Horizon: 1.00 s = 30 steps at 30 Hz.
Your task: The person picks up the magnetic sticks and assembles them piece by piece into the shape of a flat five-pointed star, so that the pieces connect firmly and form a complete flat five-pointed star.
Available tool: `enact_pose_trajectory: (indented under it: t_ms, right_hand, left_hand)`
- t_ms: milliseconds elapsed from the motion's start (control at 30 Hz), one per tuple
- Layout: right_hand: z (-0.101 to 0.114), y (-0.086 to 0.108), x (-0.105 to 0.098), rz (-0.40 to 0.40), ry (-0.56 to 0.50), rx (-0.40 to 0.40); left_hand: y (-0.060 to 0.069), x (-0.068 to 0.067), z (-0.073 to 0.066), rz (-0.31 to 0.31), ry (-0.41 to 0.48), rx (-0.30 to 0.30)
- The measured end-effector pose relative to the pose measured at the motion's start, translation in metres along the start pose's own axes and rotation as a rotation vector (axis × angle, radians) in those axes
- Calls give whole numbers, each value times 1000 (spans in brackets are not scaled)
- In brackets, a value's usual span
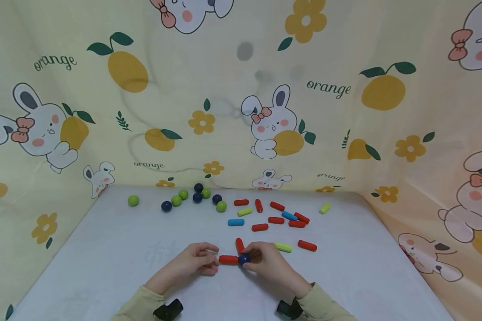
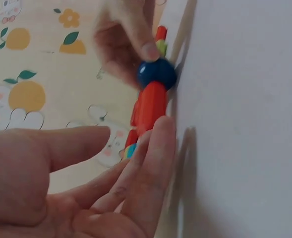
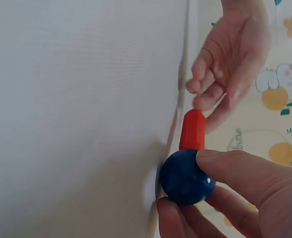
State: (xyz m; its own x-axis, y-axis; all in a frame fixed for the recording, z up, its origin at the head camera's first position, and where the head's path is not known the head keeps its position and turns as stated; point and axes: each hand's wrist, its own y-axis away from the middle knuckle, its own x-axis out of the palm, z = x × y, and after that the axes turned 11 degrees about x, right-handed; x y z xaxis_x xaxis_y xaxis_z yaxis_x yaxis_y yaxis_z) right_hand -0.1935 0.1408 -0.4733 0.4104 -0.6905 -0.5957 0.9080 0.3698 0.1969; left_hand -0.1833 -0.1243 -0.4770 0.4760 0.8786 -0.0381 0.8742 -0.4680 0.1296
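Observation:
My right hand [image 1: 271,263] pinches a dark blue ball [image 1: 244,259] between thumb and fingers, low over the white table. From the ball's left side a red stick [image 1: 228,259] points toward my left hand [image 1: 197,261]. That hand has its thumb apart from its loosely extended fingers; in the left wrist view, a fingertip [image 2: 163,130] is at the free end of the red stick [image 2: 151,106], and whether it touches I cannot tell. A second red stick [image 1: 239,245] extends away behind the ball; its join with the ball is partly hidden by the right hand's fingers.
Green balls [image 1: 133,200] and dark blue balls [image 1: 166,206] lie along the back left of the table. Several red sticks [image 1: 259,227], blue sticks [image 1: 235,222] and yellow-green sticks [image 1: 244,211] are scattered at the back right. A patterned curtain [image 1: 225,147] surrounds the table.

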Motion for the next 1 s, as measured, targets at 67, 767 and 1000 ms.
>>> enact_pose_trajectory:
  t_ms: [67,767,1000]
  right_hand:
    - [-1,1,-1,7,-19,6]
    - [-6,3,-7,56,-74,-15]
    - [-10,2,-7,53,-75,-13]
  left_hand:
    - [0,-8,-2,-36,-19,32]
    - [-23,-125,-9,-597,-483,340]
    - [-37,-139,0,-628,-546,282]
